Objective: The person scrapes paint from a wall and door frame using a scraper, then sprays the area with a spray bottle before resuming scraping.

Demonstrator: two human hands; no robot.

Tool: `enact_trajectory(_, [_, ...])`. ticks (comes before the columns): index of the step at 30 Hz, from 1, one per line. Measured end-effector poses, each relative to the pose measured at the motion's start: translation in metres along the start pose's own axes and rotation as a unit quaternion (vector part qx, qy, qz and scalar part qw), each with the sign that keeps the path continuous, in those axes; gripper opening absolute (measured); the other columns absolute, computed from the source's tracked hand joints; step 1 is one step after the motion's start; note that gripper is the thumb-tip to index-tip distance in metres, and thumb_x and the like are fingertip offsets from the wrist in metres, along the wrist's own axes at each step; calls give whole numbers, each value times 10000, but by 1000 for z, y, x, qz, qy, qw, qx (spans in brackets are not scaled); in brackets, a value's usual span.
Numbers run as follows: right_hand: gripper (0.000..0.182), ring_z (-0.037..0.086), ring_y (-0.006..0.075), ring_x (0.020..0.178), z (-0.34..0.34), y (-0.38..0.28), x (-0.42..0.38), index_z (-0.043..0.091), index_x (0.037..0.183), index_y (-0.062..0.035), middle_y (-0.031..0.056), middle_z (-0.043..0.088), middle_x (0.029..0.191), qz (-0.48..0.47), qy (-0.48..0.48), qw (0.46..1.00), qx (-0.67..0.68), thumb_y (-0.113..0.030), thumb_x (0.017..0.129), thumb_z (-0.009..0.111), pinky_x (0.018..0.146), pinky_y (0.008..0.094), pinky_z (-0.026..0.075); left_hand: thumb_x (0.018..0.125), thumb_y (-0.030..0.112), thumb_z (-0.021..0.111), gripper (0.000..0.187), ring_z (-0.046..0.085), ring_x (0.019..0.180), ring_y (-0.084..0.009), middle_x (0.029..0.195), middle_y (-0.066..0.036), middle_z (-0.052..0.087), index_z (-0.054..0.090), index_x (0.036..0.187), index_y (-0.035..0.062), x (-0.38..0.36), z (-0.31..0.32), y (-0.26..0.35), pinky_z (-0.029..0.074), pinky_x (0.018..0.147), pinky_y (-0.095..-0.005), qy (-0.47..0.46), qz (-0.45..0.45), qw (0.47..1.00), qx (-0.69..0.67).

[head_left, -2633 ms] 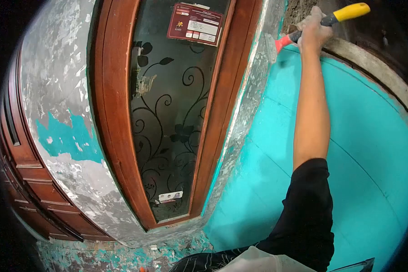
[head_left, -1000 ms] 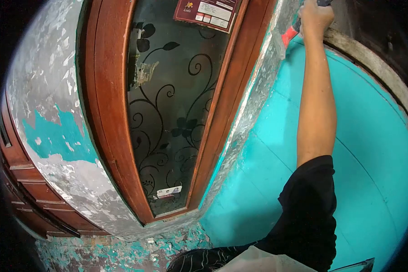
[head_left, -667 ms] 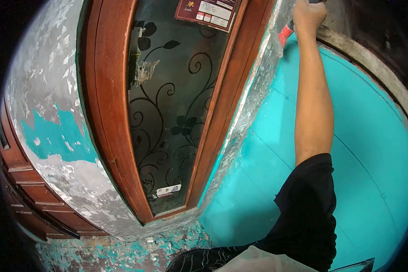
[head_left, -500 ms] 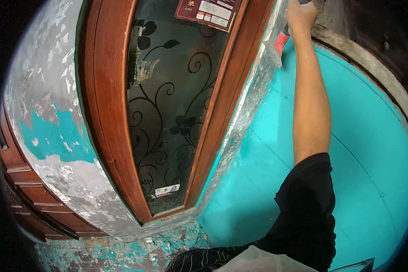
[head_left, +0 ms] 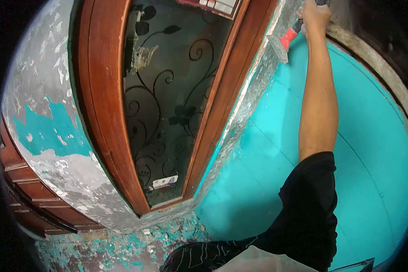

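So, right hand (head_left: 316, 17) is up at the top right of the frame, fingers wrapped tight round the dark handle of a scraper (head_left: 288, 39). Left hand sits outside the view, so I can't tell its fingers. The scraper is at upper right, tilted, red neck pointing down-left; its dusty grey blade (head_left: 277, 48) overlaps the rough grey strip (head_left: 240, 109) between the window frame and the turquoise wall (head_left: 240, 195) — pressed on or just over it, can't tell.

Bare forearm (head_left: 318, 99) runs down the right side to a black sleeve (head_left: 310, 195) at lower right. Brown wooden window frame (head_left: 106, 99) takes the middle, holding dark glass (head_left: 167, 104) with scroll-and-flower patterns; part of a dark red label (head_left: 217, 5) at top centre, small white sticker (head_left: 165, 182) low on the pane. Left side: patchy grey wall (head_left: 41, 59) with a ragged turquoise patch (head_left: 54, 127) — brown panelling (head_left: 36, 192) at lower left, flaky lower wall (head_left: 118, 249) along the bottom.
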State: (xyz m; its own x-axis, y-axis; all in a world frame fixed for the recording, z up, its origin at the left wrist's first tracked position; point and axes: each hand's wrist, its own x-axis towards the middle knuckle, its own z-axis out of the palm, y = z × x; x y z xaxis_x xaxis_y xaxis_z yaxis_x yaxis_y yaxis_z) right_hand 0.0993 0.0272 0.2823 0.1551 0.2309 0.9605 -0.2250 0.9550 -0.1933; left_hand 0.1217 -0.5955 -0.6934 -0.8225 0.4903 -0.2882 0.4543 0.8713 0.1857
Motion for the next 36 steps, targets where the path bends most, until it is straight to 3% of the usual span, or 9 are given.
enact_trajectory(10, [190, 454, 125, 476, -3, 13, -62, 506, 748, -41, -8, 446, 562, 47, -36, 998, -24, -217, 799, 555, 451, 283, 383, 890, 321, 400, 514, 536, 910, -418, 1200, -300, 447, 371, 1264, -30, -1, -18, 4, 463, 750, -426, 2, -94, 988, -122])
enact_trajectory(15, [286, 508, 203, 742, 4, 28, -80, 499, 964, 22, 77, 506, 784, -191, -20, 966, -172, -227, 828, 534, 693, 308, 420, 892, 344, 401, 528, 535, 935, -420, 1203, -297, 448, 376, 1260, -34, -11, -14, 0, 463, 769, -424, 4, -131, 977, -170])
enact_trajectory(19, [302, 500, 193, 782, 6, 21, -88, 461, 1058, -6, 91, 503, 839, -77, -155, 980, -96, -231, 862, 506, 728, 313, 408, 875, 437, 418, 611, 520, 989, -412, 1133, -276, 507, 396, 1230, -59, -17, -10, 2, 443, 828, -399, 112, -112, 973, -170])
enact_trajectory(21, [303, 501, 196, 779, 9, 16, -87, 462, 1052, -2, 90, 504, 835, -98, -137, 982, -81, -234, 863, 506, 729, 317, 407, 874, 420, 430, 595, 519, 967, -426, 1099, -284, 521, 405, 1218, -65, -24, -11, 1, 438, 819, -411, 144, -109, 969, -169])
enact_trajectory(23, [319, 504, 215, 782, 17, 18, -86, 459, 1059, 15, 99, 515, 845, -214, -68, 973, -60, -234, 865, 505, 732, 326, 405, 870, 423, 434, 584, 507, 944, -440, 1048, -305, 523, 432, 1179, -73, -30, -32, 4, 422, 799, -440, 10, -131, 937, -325])
enact_trajectory(26, [350, 504, 234, 814, 14, 23, -87, 454, 1079, 34, 134, 519, 877, -156, -131, 974, -103, -236, 863, 508, 757, 338, 399, 872, 420, 431, 566, 499, 924, -449, 1044, -321, 505, 452, 1145, -75, -34, -45, 11, 407, 781, -461, -1, -126, 932, -341])
enact_trajectory(32, [316, 513, 242, 789, 13, 24, -82, 475, 1025, 51, 138, 526, 830, -283, 4, 942, -182, -220, 865, 502, 746, 334, 405, 878, 442, 403, 594, 502, 934, -444, 1066, -298, 517, 419, 1190, -63, -27, -6, 6, 415, 803, -450, 88, -51, 985, -140])
enact_trajectory(33, [292, 522, 243, 746, 10, 12, -84, 478, 999, 51, 120, 535, 796, -111, -54, 987, -103, -207, 863, 506, 712, 333, 418, 878, 442, 403, 594, 502, 934, -444, 1066, -298, 517, 419, 1190, -63, -26, -7, 5, 415, 803, -450, 87, -52, 985, -139])
enact_trajectory(36, [264, 519, 212, 718, 9, 10, -79, 488, 954, 35, 93, 535, 772, -213, 2, 974, -73, -209, 859, 523, 690, 328, 419, 879, 449, 394, 609, 504, 954, -433, 1088, -291, 515, 395, 1218, -56, -20, -11, 5, 418, 821, -437, 101, -81, 976, -177])
